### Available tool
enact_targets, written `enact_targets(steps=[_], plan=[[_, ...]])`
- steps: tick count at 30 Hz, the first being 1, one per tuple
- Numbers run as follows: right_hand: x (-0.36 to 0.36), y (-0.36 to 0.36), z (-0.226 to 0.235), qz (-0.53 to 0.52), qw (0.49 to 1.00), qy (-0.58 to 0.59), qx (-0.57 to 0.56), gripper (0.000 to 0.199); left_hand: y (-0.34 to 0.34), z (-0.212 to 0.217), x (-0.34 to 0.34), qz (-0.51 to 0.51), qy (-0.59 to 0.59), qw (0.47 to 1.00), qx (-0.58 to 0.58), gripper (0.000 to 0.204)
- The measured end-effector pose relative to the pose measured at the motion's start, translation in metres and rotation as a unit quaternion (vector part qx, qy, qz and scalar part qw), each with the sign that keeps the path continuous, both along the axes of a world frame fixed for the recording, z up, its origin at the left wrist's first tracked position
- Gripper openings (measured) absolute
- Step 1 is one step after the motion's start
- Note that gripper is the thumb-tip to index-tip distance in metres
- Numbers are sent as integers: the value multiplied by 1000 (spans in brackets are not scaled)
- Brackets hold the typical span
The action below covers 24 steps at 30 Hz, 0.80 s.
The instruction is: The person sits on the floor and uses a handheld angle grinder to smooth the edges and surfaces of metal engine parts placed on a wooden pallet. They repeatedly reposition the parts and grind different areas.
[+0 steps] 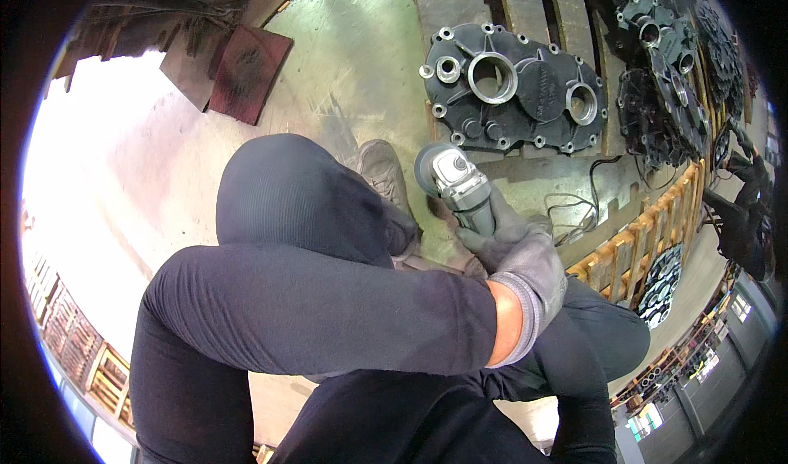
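Note:
My left arm reaches across my lap to the right, and my left hand (pixel 533 271), in a grey glove, is closed at the body of an angle grinder (pixel 468 189). The grinder points up and to the left, its round disc (pixel 427 169) at the far end. Most of my right hand is hidden behind the left one; the overlapping gloves keep me from telling its grip. Just beyond the grinder, apart from the disc, a dark cast-metal housing cover (pixel 538 91) lies flat on wooden pallet slats (pixel 447 4). It has bright machined rings and several bolt holes around its edge.
More dark castings (pixel 661 70) are stacked at the far right. A black cable (pixel 593 197) loops over the floor beside a wooden pallet (pixel 640 238). Reddish-brown boards (pixel 250 74) lie at the far left. Another person (pixel 747 205) is at the right rim.

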State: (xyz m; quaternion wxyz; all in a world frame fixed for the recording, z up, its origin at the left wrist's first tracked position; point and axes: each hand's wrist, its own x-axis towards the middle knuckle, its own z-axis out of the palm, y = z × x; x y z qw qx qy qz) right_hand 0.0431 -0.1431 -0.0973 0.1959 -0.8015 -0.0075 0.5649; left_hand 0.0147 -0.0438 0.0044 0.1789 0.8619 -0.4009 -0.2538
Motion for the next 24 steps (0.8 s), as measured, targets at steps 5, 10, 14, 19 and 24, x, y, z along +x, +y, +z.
enact_targets(steps=[5,10,14,19,24], plan=[[-5,3,4,-7,997,4,-82,98,13,9,-7,71,-114,991,-4,5],[4,3,5,-54,998,-13,13,95,17,17,-2,50,-13,999,-3,19],[9,12,20,-58,998,25,-14,96,-13,-48,-42,82,-88,993,11,8],[-5,-2,-8,-61,998,-12,-11,96,4,-13,-16,78,-8,996,-30,12],[-6,-2,-4,-82,997,-11,4,95,5,-30,-26,102,6,992,-78,14]])
